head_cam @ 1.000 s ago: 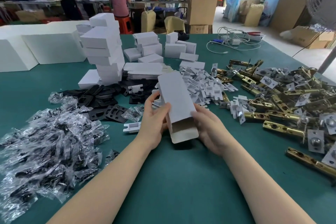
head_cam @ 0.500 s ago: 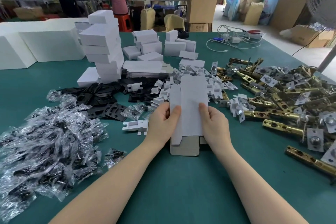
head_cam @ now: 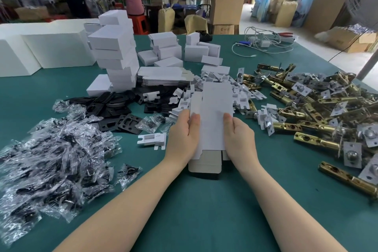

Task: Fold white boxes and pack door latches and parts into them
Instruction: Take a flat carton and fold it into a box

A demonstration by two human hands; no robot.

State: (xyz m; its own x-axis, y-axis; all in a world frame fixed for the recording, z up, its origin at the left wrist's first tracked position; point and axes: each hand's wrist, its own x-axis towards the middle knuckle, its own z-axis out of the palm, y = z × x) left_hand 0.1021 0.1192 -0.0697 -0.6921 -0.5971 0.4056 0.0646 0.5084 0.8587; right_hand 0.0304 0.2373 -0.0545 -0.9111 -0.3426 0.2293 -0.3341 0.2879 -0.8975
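You are squaring up one white box [head_cam: 214, 116], gripping its long sides with left hand [head_cam: 182, 139] and right hand [head_cam: 239, 139], thumbs on top, just in front of the flat blanks [head_cam: 163, 75]. Next, I judge, you are tucking its near flap. Right of the blanks, latches [head_cam: 319, 120] are piling up uncounted; left, roughly ten boxes are standing in one stack [head_cam: 116, 51].

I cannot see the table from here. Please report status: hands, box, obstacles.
Left hand and right hand grip white box, one each side. Box unfolded, bottom flap open. No obstruction.
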